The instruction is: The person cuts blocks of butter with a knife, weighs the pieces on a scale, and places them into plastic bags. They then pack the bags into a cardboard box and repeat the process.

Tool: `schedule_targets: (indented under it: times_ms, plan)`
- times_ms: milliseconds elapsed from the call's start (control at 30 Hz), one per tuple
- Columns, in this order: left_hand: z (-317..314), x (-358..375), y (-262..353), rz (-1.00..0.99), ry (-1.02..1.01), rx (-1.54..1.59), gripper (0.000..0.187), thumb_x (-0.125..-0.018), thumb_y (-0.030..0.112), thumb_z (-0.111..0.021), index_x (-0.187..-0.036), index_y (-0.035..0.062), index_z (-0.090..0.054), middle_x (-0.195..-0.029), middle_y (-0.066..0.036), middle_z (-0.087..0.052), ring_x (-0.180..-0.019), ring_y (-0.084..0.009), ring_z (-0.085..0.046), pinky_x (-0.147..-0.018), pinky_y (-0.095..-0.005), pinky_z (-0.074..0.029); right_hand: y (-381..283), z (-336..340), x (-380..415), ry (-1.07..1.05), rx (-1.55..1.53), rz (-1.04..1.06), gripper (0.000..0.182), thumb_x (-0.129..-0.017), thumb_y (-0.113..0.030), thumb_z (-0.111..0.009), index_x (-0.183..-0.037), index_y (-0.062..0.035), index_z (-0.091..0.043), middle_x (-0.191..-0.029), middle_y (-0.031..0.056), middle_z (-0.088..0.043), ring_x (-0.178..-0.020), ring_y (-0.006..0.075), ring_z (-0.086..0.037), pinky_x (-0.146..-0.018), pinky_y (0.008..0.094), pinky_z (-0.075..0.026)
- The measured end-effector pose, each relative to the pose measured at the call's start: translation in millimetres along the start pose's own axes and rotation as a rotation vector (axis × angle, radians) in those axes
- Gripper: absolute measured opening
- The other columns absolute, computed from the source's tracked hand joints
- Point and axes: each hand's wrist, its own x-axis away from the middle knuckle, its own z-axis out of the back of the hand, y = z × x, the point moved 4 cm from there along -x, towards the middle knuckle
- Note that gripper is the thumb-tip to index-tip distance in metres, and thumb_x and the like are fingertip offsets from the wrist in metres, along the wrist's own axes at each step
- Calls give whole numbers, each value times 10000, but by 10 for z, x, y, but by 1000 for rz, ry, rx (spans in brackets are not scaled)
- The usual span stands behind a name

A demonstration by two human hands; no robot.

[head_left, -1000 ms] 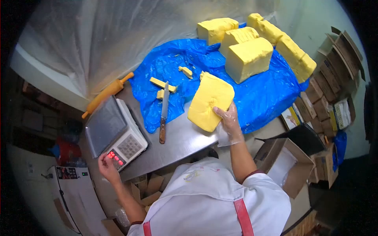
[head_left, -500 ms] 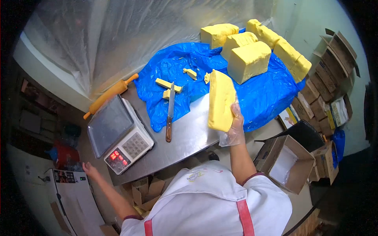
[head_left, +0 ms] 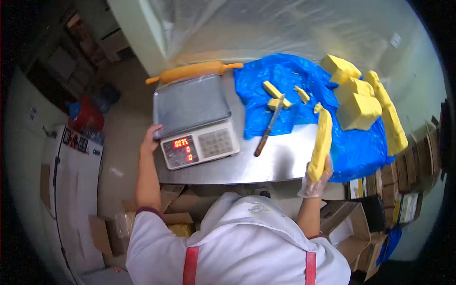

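Observation:
At the left corner of a kitchen scale (head_left: 199,147), my bare left hand (head_left: 149,138) has its fingers closed on the edge by the grey weighing tray (head_left: 190,104). The tray carries nothing, and red digits glow on the display. My right hand (head_left: 319,179), in a clear plastic glove, grips a long yellow slab of butter (head_left: 321,142) by its near end, tilted up over the table's right part. Between them lies a knife (head_left: 270,126) with a wooden handle, its tip against small cut butter pieces (head_left: 274,89).
Large butter blocks (head_left: 358,111) stand on a blue plastic sheet (head_left: 354,152) at the right of the metal table (head_left: 247,164). Behind the scale lies a rolling pin (head_left: 194,72). Cardboard boxes (head_left: 346,223) sit below on the right, and a white appliance (head_left: 76,190) stands left.
My left hand has come up from beside the table to the scale's edge. The slab in my right hand has turned edge-on. The view has swung left.

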Motion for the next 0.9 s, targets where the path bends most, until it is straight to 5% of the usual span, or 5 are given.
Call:
schedule_targets:
  times_ms: [500,633,667,800,900]
  plan:
    - [-1061,336,-234,14,-84,-56,527,-779,183,-704,-1267,93,-528,-1050,-49,-590,-965,-189,-558,-884,-368,-458,24,-38,-29,-186,35,-29,489,-913,-309,-580,-1298,-16,-514,-1164,103,-638,-999,209,-642,-859,325,-520]
    - [-1417,625,198,-788,359,-948,660,-790,281,-744,-1349,56,-474,-1285,-169,-562,-1231,-312,-501,-1044,-401,-393,-16,-130,-25,-244,9,6,527,-894,-276,-595,-1353,-47,-474,-1220,106,-612,-1055,232,-625,-913,352,-509]
    - [-1803,808,333,-918,167,-1119,714,-774,325,-765,-1348,26,-464,-1376,-218,-490,-1314,-359,-432,-1104,-414,-336,-7,-95,-65,-275,-7,-6,538,-889,-267,-598,-1365,-55,-464,-1230,109,-606,-1062,238,-622,-920,357,-507]
    - [-3275,1074,37,-689,-364,-1404,687,-776,438,-740,-1259,5,-516,-1321,-220,-496,-1229,-381,-480,-1030,-439,-403,18,15,-110,-261,-6,-34,598,-872,-241,-604,-1411,-67,-412,-1258,119,-585,-1079,262,-613,-926,382,-509]
    - [-3906,795,-156,-647,-88,-1483,641,-787,474,-712,-1187,3,-541,-1207,-210,-539,-1115,-381,-535,-937,-460,-445,78,117,-184,-263,15,-39,639,-867,-254,-611,-1436,-84,-374,-1270,125,-573,-1084,272,-609,-915,394,-515]
